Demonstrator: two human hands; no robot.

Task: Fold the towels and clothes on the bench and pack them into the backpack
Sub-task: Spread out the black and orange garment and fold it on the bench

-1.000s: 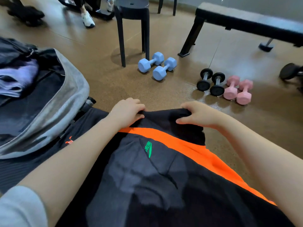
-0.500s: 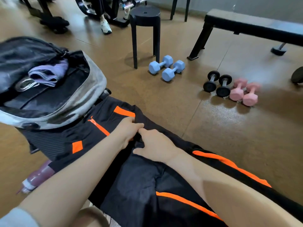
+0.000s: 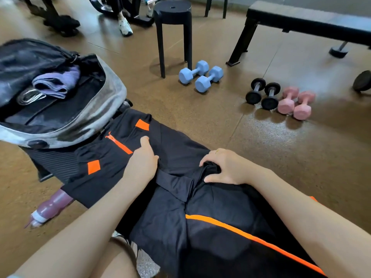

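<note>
Shorts (image 3: 200, 207), black with orange stripes, lie across the bench. Left hand (image 3: 142, 161) presses flat, pinning the cloth; right hand (image 3: 222, 167), apart, clutches bunched fabric, likely to fold it. Open backpack (image 3: 96, 109) waits at ten o'clock, holding a lilac towel (image 3: 56, 81).

Black garment (image 3: 180, 197) with orange stripe, orange patches and an orange zip: spread lengthwise along the desk (image 3: 50, 167) in front of me, partly folded, its middle bunched into a ridge. Grey and black backpack (image 3: 96, 117): lying open at the far left end of the desk, its lower edge touching the garment. Lilac towel (image 3: 58, 83): folded, resting inside the backpack's open compartment beside a coiled grey strap (image 3: 30, 96).
</note>
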